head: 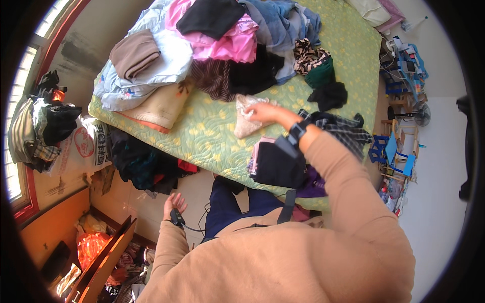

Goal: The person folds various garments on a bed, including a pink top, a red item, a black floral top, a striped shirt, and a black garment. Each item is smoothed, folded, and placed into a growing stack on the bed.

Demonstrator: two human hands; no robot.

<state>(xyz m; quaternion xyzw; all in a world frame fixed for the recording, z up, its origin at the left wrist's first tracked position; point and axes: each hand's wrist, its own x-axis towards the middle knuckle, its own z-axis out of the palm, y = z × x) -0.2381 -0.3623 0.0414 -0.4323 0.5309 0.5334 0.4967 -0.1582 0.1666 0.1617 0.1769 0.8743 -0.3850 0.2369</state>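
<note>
On the bed lies a cream lace garment, bunched into a rough triangle. My right hand reaches over it with curled fingers that grip its white lace edge; the palm side is hidden. Down at my left side, my left hand hangs above the floor with its fingers spread, holding nothing. Close to my right forearm are a folded black garment stacked on pink cloth and a black-and-white plaid garment. A dark striped garment and a black garment lie beyond the lace one.
The green floral bedspread carries heaps of clothes and a folded brown garment. Dark clothes hang at the bed's left side. An orange wooden cabinet stands lower left. A fan and blue chair stand right.
</note>
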